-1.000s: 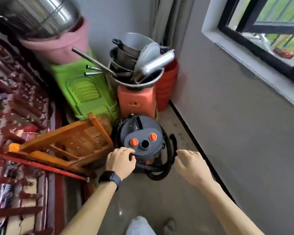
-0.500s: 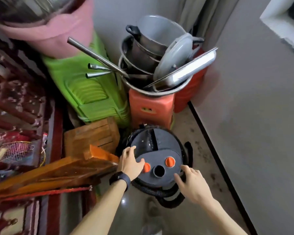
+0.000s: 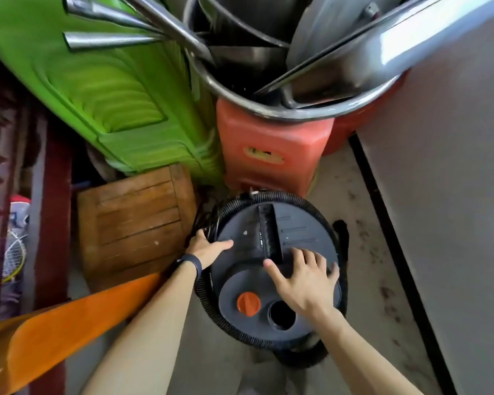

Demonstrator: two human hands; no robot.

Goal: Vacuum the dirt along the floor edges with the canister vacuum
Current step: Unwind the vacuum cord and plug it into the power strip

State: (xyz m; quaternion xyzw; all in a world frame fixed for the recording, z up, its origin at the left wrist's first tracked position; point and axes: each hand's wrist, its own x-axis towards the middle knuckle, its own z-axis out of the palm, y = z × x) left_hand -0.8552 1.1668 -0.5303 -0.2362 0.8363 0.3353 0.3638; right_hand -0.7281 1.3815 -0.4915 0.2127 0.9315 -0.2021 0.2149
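The canister vacuum (image 3: 297, 223) stands on the floor below me, seen from above: a dark grey round lid with a black handle (image 3: 270, 235), an orange knob (image 3: 248, 302) and an open port. A black ribbed hose (image 3: 271, 196) is coiled around its rim. My left hand (image 3: 207, 249) grips the lid's left edge, thumb on top and fingers down over the side by the hose. My right hand (image 3: 305, 283) lies flat on the lid with fingers spread, just right of the handle. Dark specks of dirt (image 3: 365, 240) dot the floor along the black skirting line (image 3: 388, 223).
A red plastic stool (image 3: 271, 155) carrying a metal basin of pots (image 3: 268, 109) stands right behind the vacuum. Green plastic chairs (image 3: 111, 95) lean at the back left, above a wooden stool (image 3: 134, 218) and an orange wooden piece (image 3: 69, 323). The grey wall (image 3: 445, 195) runs along the right.
I have leaned in over the vacuum. My right hand moved from the front rim onto the lid top. My left hand shifted further back along the left edge.
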